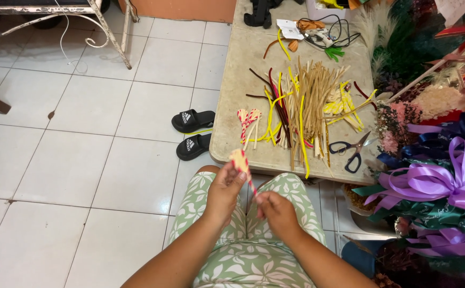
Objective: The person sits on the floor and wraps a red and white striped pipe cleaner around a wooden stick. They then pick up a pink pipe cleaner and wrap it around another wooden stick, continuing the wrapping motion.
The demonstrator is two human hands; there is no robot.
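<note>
The left hand pinches a little tan shape up high, fingers shut on it. The right hand pinches the red striped stem below to keep it tight, just above the lap, near the desk.

We pinch a red-and-white striped stick between both hands: left hand at its pale top, right hand lower. Beyond our fingers, the table carries loose sticks and scissors.

The single head-worn camera is looking steeply down from close above the lap, facing the beige rectangular bench ahead.
</note>
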